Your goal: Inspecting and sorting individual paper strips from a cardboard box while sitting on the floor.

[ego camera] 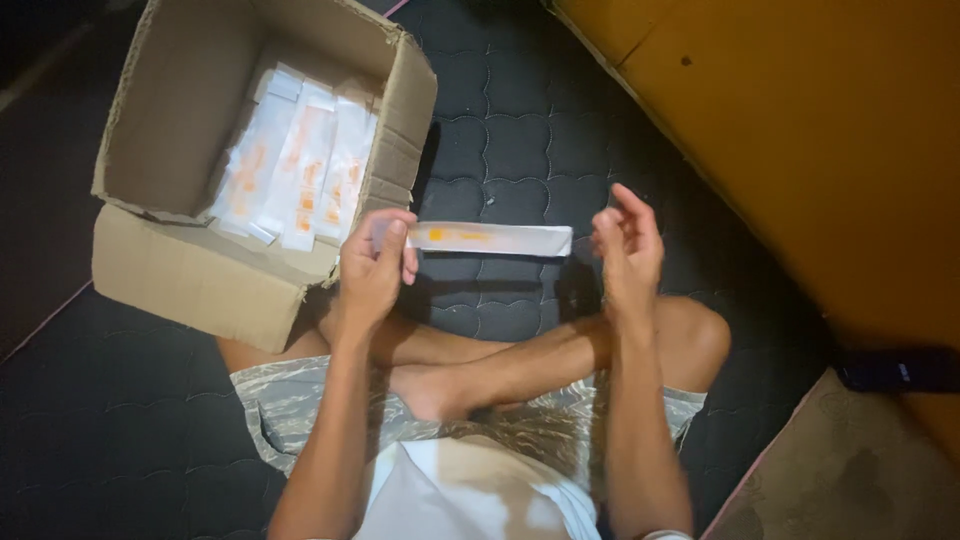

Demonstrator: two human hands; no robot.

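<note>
The person sits cross-legged on a dark quilted mat (520, 150), bare shins crossed just below the hands. The left hand (372, 268) pinches one end of a long, flat white paper packet with orange print (490, 238), thumb and fingers closed on it, so that the packet lies level in the air above the mat and its far end points toward the right hand (628, 248). That hand is empty, its fingers loosely spread and curled, just beside the packet's free end but not touching it. The step in hand looks like taking a single packet up for handling with both hands; a next move would call for the right fingers to close on the free end. Farther off, to the left, an open brown cardboard box (190, 270) holds more such packets in a row (300, 160). An orange-brown wooden panel (800, 130) rises at right.
</note>
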